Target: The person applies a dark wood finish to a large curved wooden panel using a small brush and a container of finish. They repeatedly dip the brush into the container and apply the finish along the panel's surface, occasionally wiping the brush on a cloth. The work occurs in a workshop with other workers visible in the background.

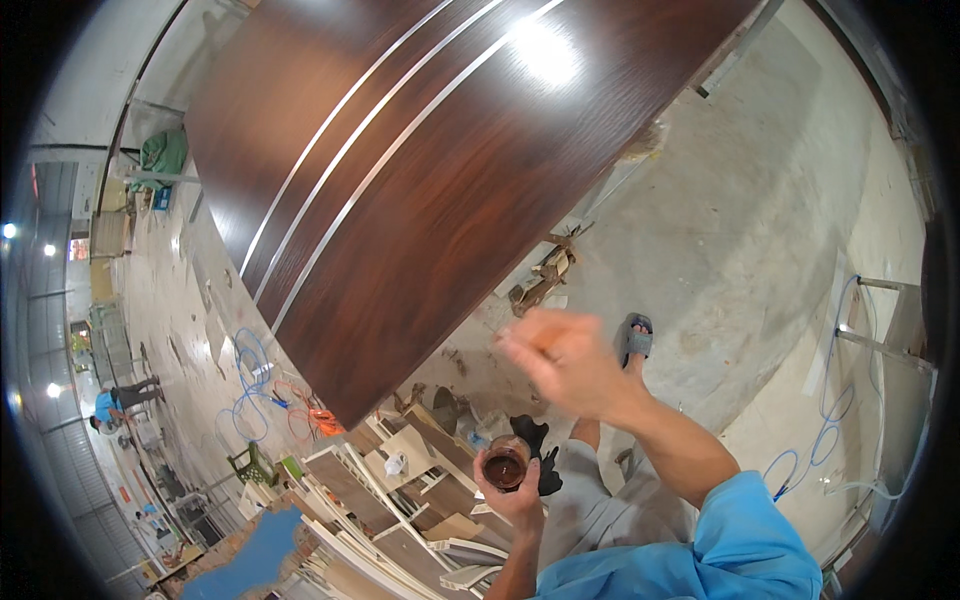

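Note:
My left hand (518, 508) is wrapped round a small clear jar (518, 446) with dark brown liquid (503, 470) in it, below the near corner of the panel. My right hand (575, 365) is raised beside the panel's right edge, apart from it. Its fingers look closed, but motion smears them, and whatever they may hold is too thin and blurred to name. The large dark brown wood-grain panel (450, 190) has three silver strips across it and a bright glare spot near the top.
Scrap boards and white strips (400, 500) are piled at the lower left. Blue hose (245, 385) lies on the floor left of the panel, and another blue hose (825, 430) at the right. Wood scraps (545, 278) lie under the panel's edge. Far left, another person (115, 402) bends over.

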Tool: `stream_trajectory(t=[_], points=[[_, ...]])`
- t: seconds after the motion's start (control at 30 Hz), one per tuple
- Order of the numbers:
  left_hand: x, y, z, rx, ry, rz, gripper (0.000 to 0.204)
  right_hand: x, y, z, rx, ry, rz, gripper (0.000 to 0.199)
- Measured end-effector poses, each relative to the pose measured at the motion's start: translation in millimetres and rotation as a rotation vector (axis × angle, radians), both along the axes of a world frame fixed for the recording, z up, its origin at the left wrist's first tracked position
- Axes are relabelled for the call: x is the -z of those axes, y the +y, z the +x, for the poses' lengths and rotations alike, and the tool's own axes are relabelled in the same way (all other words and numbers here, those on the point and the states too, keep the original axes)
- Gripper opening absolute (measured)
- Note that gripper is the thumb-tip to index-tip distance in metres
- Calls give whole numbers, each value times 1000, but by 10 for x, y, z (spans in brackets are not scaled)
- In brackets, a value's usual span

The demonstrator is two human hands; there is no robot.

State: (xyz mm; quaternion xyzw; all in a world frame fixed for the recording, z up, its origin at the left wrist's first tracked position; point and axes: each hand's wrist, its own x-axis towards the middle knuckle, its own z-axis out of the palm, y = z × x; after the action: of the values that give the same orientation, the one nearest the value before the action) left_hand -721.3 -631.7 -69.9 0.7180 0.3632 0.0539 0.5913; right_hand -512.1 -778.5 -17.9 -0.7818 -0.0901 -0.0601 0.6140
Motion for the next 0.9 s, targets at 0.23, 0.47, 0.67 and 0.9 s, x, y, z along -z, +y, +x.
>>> stream_trajectory(t=[0.23,0.47,0.67,0.9], points=[[48,162,-211,5,36,151,85,60,326,-63,51,188,-41,17],[52,306,-451,-86,18,99,83,86,859,-321,21,59,102,17],[77,461,-649,-170,4,154,85,59,1090,-357,-104,156,-11,20],[71,573,-974,-191,16,270,85,23,1418,-564,-127,127,121,21]])
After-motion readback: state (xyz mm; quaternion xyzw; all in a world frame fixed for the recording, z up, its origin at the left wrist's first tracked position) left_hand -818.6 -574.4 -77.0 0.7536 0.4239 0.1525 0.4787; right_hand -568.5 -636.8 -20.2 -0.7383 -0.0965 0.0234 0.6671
